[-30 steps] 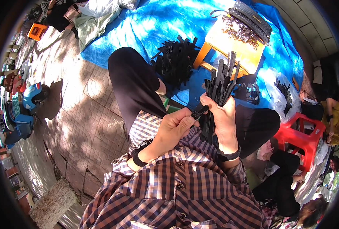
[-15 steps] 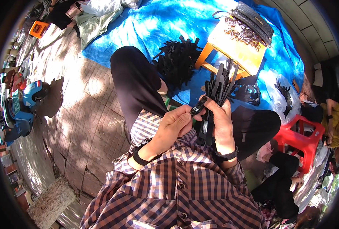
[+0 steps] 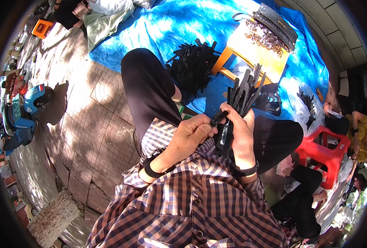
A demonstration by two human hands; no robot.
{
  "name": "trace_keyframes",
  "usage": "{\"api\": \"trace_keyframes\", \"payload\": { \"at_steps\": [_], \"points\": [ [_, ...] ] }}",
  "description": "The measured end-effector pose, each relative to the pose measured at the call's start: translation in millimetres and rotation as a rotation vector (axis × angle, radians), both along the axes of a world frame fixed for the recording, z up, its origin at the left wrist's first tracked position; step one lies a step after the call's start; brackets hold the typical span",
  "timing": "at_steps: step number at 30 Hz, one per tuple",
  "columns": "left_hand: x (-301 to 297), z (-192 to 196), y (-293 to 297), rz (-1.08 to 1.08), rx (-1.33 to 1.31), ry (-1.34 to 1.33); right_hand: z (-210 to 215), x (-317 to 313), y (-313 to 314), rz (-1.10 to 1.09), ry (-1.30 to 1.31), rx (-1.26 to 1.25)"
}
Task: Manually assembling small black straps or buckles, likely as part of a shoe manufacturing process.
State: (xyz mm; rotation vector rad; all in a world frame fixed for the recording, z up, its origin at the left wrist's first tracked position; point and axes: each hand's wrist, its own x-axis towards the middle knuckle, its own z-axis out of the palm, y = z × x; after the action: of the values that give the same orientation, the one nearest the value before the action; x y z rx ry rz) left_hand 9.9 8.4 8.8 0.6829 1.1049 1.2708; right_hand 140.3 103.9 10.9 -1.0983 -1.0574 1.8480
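A bundle of narrow black straps stands in the grip of my right hand, fanning out above the fist and poking out below it. Between its thumb and fingers, my left hand pinches one short, folded black strap piece, close against the bundle. The far end of that piece meets my right thumb. Farther off, a heap of similar black straps lies on the blue tarp. An orange stool bears many small metal rings and a black woven bag.
A clear plastic bag with black pieces lies right of the stool. Beyond my right knee stands a red plastic stool, with other people seated around it. A blue scooter is at the far left, and a stone block at the lower left.
My right hand and the strap bundle have shifted slightly right and turned a little. The folded strap piece in my left hand now sits lower, tucked nearer the bundle.
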Motion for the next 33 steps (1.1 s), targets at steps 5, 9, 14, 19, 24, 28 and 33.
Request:
{"api": "trace_keyframes", "payload": {
  "at_steps": [5, 9, 14, 19, 24, 28, 33],
  "points": [
    [3, -6, -5, 0.046, -0.024, -0.130, 1, -10, -6, -0.090, 0.089, -0.064],
    [8, -6, -5, 0.095, -0.055, -0.222, -3, -12, -6, -0.061, 0.161, -0.051],
    [12, 1, -8, 0.057, -0.030, -0.169, 2, -5, 8, -0.169, -0.043, 0.004],
    [3, -7, -24, 0.174, -0.146, -0.215, 16, 46, 52, -0.297, 0.301, -0.097],
    [1, -4, -9, 0.273, 0.059, -0.093, 23, 28, 28, 0.095, -0.074, -0.130],
    [-1, 1, -12, 0.102, -0.030, -0.077, 15, 1, -6, 0.105, 0.051, -0.208],
    [3, -3, -1, 0.059, -0.063, 0.020, 4, 2, 5, 0.174, 0.129, -0.102]
  ]
}}
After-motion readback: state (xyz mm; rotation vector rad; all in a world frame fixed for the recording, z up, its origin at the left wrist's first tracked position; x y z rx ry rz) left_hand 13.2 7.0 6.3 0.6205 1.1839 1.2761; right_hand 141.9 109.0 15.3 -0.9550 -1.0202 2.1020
